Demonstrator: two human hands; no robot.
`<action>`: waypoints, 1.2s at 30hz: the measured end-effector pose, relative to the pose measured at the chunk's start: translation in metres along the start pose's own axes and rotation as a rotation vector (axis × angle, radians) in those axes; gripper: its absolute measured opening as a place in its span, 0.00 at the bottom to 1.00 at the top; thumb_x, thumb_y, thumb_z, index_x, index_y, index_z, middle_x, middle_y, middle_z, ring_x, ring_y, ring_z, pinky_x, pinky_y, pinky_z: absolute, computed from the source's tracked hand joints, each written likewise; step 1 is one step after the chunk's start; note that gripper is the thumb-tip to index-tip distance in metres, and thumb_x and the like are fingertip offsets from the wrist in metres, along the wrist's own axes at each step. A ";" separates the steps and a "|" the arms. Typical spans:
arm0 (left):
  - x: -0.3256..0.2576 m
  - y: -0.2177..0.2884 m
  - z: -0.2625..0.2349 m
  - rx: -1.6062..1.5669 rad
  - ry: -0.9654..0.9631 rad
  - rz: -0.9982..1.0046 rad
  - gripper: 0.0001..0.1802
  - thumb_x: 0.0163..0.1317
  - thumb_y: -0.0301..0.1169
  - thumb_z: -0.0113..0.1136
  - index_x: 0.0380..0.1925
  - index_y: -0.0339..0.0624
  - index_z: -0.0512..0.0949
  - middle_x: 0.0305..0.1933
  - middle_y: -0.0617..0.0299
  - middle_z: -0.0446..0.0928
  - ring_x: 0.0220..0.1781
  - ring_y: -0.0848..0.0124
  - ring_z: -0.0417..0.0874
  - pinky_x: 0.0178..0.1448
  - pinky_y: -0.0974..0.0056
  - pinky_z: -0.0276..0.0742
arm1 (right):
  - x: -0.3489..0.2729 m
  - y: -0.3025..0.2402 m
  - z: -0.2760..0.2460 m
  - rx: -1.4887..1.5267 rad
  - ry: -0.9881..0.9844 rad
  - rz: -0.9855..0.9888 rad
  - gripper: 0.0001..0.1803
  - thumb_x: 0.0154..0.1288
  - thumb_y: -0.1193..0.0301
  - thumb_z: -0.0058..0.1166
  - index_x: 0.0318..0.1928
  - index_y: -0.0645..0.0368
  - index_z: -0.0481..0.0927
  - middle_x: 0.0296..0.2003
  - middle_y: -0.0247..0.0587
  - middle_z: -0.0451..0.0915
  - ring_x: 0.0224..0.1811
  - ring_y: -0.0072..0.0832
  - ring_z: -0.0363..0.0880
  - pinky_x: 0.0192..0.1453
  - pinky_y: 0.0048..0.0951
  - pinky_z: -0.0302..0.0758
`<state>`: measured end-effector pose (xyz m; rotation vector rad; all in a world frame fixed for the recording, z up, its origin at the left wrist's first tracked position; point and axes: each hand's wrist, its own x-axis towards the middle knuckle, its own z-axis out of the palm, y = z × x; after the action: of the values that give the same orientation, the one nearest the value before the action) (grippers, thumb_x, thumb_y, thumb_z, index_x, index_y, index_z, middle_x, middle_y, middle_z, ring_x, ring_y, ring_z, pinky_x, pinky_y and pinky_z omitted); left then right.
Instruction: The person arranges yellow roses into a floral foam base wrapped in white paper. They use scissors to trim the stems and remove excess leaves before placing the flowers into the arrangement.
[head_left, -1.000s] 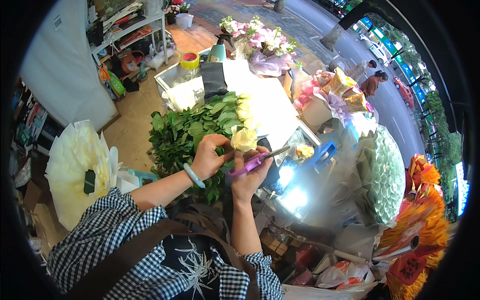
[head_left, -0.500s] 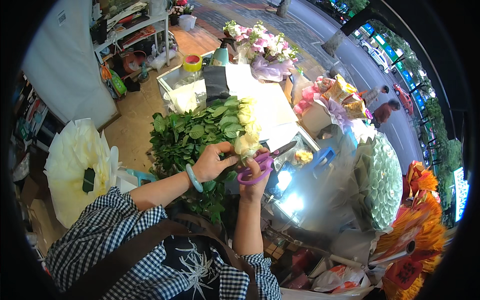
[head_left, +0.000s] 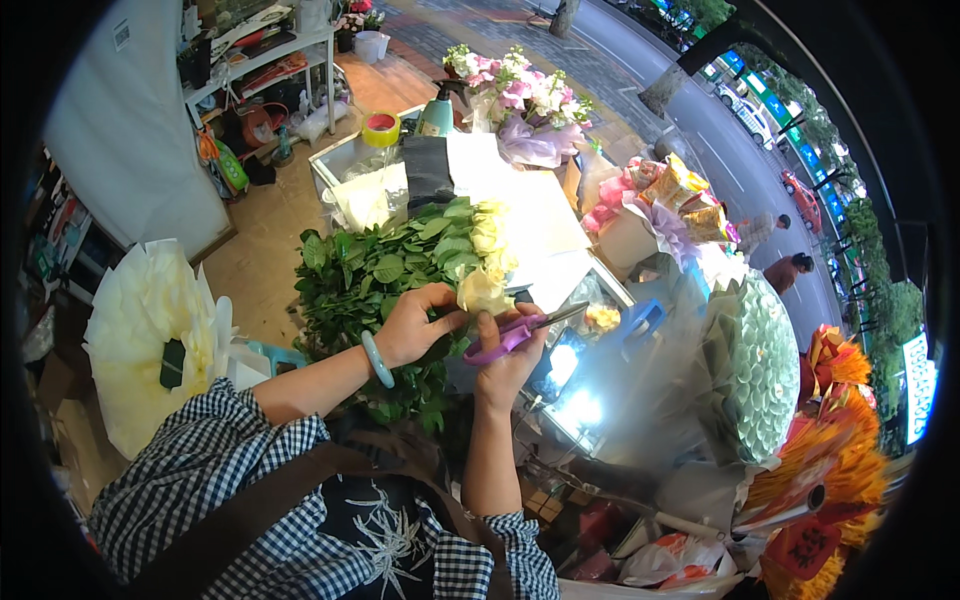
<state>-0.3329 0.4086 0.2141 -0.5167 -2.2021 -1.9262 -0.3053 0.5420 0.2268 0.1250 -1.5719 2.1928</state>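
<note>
Head view: left hand [head_left: 415,325] clamps the rose [head_left: 483,290] stem to keep it steady; right hand [head_left: 505,360], at 3 o'clock, grips purple scissors [head_left: 520,332] beside it.

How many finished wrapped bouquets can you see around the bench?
3, more may be hidden: a pink and white bouquet in lilac wrap at the far end, a cream paper-wrapped bouquet left, an orange fringed bouquet right.

left hand [head_left: 415,325]: fingers curled shut, forearm bent inward | right hand [head_left: 505,360]: fingers closed, forearm upright
</note>
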 end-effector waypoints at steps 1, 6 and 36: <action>-0.001 0.001 0.001 -0.014 0.001 -0.008 0.09 0.55 0.27 0.65 0.34 0.34 0.80 0.30 0.56 0.78 0.34 0.65 0.80 0.41 0.63 0.74 | -0.001 0.000 0.001 -0.026 0.020 0.008 0.22 0.57 0.80 0.62 0.48 0.57 0.65 0.37 0.31 0.69 0.38 0.18 0.69 0.43 0.19 0.68; 0.000 0.003 -0.004 0.129 0.064 0.017 0.10 0.52 0.27 0.67 0.32 0.34 0.80 0.31 0.56 0.78 0.34 0.62 0.78 0.41 0.62 0.73 | -0.009 0.005 0.009 -0.069 0.097 -0.046 0.20 0.58 0.78 0.62 0.47 0.58 0.65 0.37 0.30 0.68 0.38 0.18 0.69 0.41 0.19 0.68; 0.000 -0.012 -0.013 -0.033 0.001 -0.065 0.12 0.55 0.29 0.66 0.39 0.35 0.80 0.39 0.60 0.77 0.44 0.70 0.77 0.53 0.65 0.70 | -0.014 0.019 -0.006 0.119 0.020 0.299 0.26 0.56 0.82 0.56 0.55 0.60 0.65 0.43 0.40 0.76 0.37 0.22 0.77 0.38 0.21 0.74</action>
<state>-0.3384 0.3947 0.2050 -0.4542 -2.2165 -1.9968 -0.2994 0.5380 0.2037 -0.1033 -1.5311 2.5072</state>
